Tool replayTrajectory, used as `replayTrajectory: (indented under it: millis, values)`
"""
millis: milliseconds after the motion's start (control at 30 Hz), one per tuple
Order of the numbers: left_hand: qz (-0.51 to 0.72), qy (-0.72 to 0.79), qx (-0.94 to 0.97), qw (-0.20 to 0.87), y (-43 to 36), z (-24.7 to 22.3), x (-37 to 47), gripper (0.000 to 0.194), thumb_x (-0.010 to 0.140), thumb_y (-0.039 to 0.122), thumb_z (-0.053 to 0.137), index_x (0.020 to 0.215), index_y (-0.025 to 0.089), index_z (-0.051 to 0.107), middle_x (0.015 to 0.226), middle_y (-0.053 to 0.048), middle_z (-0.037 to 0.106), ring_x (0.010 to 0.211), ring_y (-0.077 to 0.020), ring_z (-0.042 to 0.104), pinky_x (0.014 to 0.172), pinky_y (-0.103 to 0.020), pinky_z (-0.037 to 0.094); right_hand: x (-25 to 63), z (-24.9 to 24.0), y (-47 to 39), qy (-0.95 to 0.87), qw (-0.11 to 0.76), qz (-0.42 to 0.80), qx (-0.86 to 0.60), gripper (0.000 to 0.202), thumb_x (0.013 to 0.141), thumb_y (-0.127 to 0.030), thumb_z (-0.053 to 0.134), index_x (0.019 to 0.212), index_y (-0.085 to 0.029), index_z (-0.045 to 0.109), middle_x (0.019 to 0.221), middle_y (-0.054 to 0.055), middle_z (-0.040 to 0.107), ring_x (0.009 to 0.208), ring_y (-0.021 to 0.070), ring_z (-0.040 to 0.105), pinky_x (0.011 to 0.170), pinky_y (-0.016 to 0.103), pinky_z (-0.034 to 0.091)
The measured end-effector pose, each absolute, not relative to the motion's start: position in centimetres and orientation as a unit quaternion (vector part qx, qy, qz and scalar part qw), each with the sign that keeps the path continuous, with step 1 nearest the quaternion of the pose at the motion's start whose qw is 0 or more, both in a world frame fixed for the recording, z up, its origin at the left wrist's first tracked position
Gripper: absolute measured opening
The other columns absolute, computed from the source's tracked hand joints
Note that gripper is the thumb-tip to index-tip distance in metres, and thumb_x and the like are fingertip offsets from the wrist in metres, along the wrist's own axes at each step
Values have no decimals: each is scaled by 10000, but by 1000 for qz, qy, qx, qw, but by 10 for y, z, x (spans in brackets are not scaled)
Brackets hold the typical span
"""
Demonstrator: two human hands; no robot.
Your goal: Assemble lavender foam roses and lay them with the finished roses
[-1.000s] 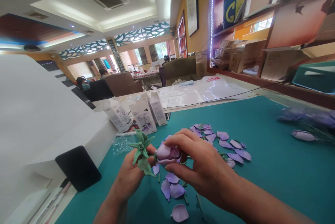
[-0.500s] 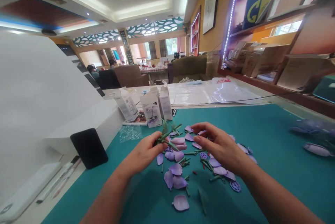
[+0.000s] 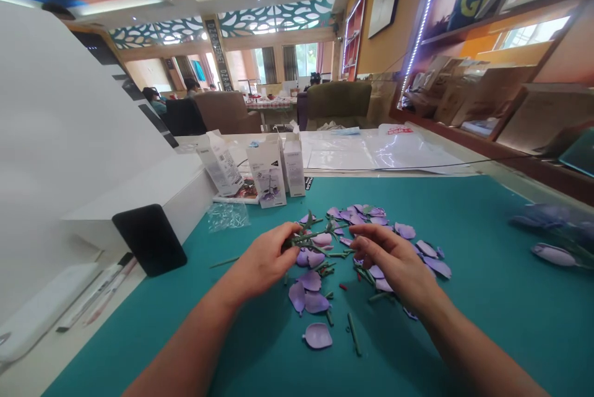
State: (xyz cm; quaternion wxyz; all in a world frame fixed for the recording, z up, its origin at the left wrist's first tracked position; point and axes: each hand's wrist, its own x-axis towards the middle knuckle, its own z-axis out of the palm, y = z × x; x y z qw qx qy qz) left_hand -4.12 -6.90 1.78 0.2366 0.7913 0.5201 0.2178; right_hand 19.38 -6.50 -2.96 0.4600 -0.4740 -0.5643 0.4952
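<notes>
My left hand (image 3: 273, 256) is closed on a green stem (image 3: 304, 237) with small leaves, whose thin tip points right. Close to that tip is my right hand (image 3: 387, 255), its fingers curled and apart, with nothing visible between them. Beneath and around both hands, purple petals (image 3: 318, 335) and short green stem pieces (image 3: 354, 335) are scattered over the teal mat (image 3: 487, 323). A small red piece (image 3: 343, 287) lies between the hands.
Upright white boxes (image 3: 268, 180) and crumpled clear plastic (image 3: 227, 216) sit behind the left hand. A black tablet-like object (image 3: 149, 240) leans against a white box at left. Purple flowers (image 3: 554, 255) lie at the far right. Seated people are in the background.
The stem in my left hand has turned to lie more level, pointing right. A thin green stem now shows left of that hand. The camera view has tilted down slightly.
</notes>
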Motion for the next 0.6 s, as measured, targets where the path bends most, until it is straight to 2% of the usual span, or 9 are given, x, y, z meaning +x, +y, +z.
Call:
replayTrajectory:
  millis: [133,333,600]
  values:
    - [219,495,809,231,-72,12,-36,343,853,226,434,1167,183,565,1025,-63,674,861,-217,622,734,-305,458,191,-32,-68,-547,483,499,-468,473,745,-537,674,1051,-178,636,802,56,666,679,168,617,535,270,489]
    - [213,480,828,197,-68,-1,-33,324,857,215,490,1170,177,566,1086,-79,672,955,-237,616,818,-334,461,187,-31,-71,-510,517,510,-461,355,709,-508,722,789,-173,636,651,12,629,565,126,563,493,239,456]
    - [240,449,837,201,-65,-7,-33,325,867,254,488,1176,184,556,1111,-87,672,985,-225,615,844,-341,478,195,-36,-65,-541,500,484,-473,360,708,-523,714,771,-175,644,630,8,603,538,123,526,489,248,449]
